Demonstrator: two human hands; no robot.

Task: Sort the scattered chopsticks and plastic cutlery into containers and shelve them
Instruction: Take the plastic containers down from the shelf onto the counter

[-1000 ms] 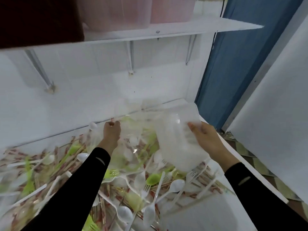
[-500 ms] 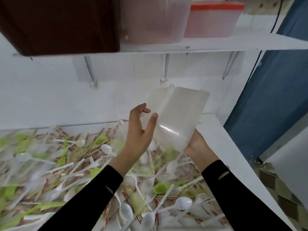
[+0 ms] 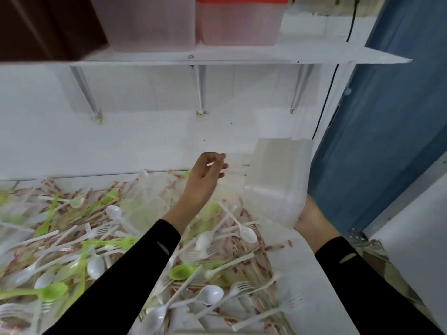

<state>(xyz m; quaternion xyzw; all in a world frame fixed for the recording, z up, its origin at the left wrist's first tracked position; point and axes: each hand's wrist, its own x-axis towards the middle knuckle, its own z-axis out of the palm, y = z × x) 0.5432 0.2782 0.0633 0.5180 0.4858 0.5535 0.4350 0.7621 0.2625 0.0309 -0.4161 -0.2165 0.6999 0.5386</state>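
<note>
Currently the right hand [image 3: 312, 221] is holding a translucent container [image 3: 278, 180] up off the bench [image 3: 302, 274], right of centre in the frame, and is supporting it from underneath at its lower end. It is probably being lifted clear of the pile so it can be readied to take cutlery. The left hand [image 3: 205, 177] is hovering just beside the container's left edge, with its fingers curling toward the thumb. Something thin and clear is blurring between its fingertips and the container, so I cannot tell whether it is pinching anything.

Chopsticks [image 3: 101, 209] in red-printed wrappers, white spoons [image 3: 246, 234], forks [image 3: 242, 286] and a green spoon [image 3: 182, 272] are lying mixed across the lower left and centre, none sorted yet. The shelf [image 3: 242, 55] is running along the top, carrying a translucent bin [image 3: 152, 20] and a red-lidded bin [image 3: 239, 22]. That is likely where filled containers are going.

The right hand's fingers are hiding behind the container, so the clamped grip is a judgement. Ribbed lines down the container's right side are hinting at a nested stack, unconfirmed. The frame is cutting off both bin tops and a dark brown box [image 3: 48, 25] at upper left. Motion blur is smearing the far-left cutlery.
</note>
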